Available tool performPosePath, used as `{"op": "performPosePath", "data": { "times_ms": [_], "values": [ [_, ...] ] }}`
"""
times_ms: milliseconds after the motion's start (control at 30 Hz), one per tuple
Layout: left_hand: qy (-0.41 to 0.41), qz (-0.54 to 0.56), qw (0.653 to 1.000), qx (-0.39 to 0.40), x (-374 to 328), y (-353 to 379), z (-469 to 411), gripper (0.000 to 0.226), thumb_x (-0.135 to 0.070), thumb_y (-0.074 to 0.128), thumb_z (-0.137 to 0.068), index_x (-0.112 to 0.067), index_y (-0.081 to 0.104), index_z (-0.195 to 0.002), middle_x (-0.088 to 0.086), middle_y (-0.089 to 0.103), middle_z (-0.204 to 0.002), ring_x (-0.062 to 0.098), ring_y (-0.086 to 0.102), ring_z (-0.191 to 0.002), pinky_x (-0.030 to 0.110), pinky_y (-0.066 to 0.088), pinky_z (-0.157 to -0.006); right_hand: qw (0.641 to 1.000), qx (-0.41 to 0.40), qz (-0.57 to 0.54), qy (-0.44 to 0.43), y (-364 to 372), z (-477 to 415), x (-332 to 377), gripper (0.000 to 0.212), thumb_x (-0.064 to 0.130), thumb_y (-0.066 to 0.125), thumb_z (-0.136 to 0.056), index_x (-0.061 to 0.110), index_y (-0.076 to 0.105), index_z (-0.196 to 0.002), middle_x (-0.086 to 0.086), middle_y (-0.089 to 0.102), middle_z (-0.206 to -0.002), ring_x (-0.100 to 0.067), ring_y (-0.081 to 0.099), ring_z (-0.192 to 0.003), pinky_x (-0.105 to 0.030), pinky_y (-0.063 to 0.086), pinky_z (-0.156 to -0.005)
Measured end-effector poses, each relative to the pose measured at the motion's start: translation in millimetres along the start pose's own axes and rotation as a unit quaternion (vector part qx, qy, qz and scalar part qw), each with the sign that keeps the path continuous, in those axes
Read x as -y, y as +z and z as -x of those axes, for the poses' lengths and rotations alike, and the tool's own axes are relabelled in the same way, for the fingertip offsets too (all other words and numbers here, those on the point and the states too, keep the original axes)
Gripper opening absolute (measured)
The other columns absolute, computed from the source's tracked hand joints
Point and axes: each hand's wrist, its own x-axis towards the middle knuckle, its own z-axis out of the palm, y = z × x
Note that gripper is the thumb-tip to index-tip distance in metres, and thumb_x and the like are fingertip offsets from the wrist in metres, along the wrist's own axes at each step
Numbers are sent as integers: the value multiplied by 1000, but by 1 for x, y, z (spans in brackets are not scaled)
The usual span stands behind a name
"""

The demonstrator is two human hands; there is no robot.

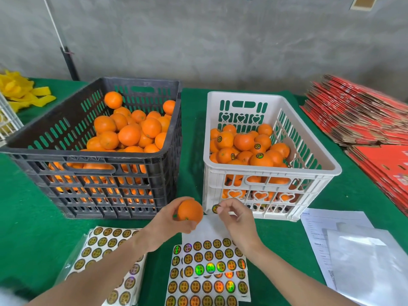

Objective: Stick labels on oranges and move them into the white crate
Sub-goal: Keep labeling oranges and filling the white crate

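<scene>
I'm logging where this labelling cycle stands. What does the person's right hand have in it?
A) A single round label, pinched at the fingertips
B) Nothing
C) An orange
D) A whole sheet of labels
A: the right hand pinches one round label at its fingertips, just beside the orange that the left hand holds up in front of the crates.

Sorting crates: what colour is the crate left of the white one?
The crate is black; head view shows it.
</scene>
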Motion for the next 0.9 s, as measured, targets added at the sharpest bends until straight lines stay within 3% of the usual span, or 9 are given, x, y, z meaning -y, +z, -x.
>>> {"op": "performPosePath", "data": {
  "times_ms": [67,167,300,400,467,600,700,900],
  "values": [
    [24,22,999,18,-7,1,2,68,-1,79,-71,-41,54,-119,-1,53,-121,19,61,-99,18,51,-75,1000,14,-17,-4,-1,-1,8,19,6,61,-88,22,63,-77,14,66,-79,-3,58,-80,-26,47,-80],
    [-10,196,979,57,-16,4,4,67,-5,77,-66,-29,55,-125,11,55,-119,26,63,-84,28,52,-72,998,41,-25,-40,-1,1,22,24,4,59,-89,26,63,-81,13,68,-93,-4,60,-90,-23,48,-81],
    [-72,299,950,55,-24,5,4,63,-38,77,-71,-17,50,-124,15,66,-92,22,57,-71,30,47,-66,995,75,-51,-37,-1,3,37,24,2,57,-90,24,64,-86,8,68,-99,-7,60,-97,-27,50,-85],
    [-154,302,941,22,-34,9,2,77,-66,57,-67,-9,51,-118,10,62,-69,17,54,-58,27,46,-60,994,95,-52,-12,0,1,43,17,5,57,-90,19,66,-92,9,68,-100,-4,59,-98,-29,49,-88],
    [-168,264,950,0,-38,11,0,84,-73,50,-63,-5,52,-112,7,55,-61,15,50,-51,25,44,-54,994,104,-30,-18,2,-1,47,14,6,57,-91,18,65,-91,6,64,-103,-1,56,-96,-20,47,-84],
    [-154,213,964,-33,-41,17,-1,70,-75,42,-72,-9,53,-94,4,47,-52,13,42,-45,24,38,-51,993,106,23,-40,8,-7,52,20,6,58,-90,22,59,-79,2,56,-109,-3,50,-103,-8,43,-76],
    [-139,202,968,-46,-44,21,0,59,-71,41,-81,-13,52,-84,3,45,-49,13,40,-44,24,36,-49,989,97,89,-68,12,-8,51,22,10,58,-90,27,54,-78,4,52,-110,-4,48,-106,-9,42,-77],
    [-124,213,968,-45,-52,29,5,56,-67,40,-86,-13,54,-83,5,45,-53,13,43,-45,22,40,-48,969,33,173,-175,16,-4,49,6,13,58,-90,14,54,-85,3,51,-104,-1,47,-98,-28,50,-79]
  ]
}}
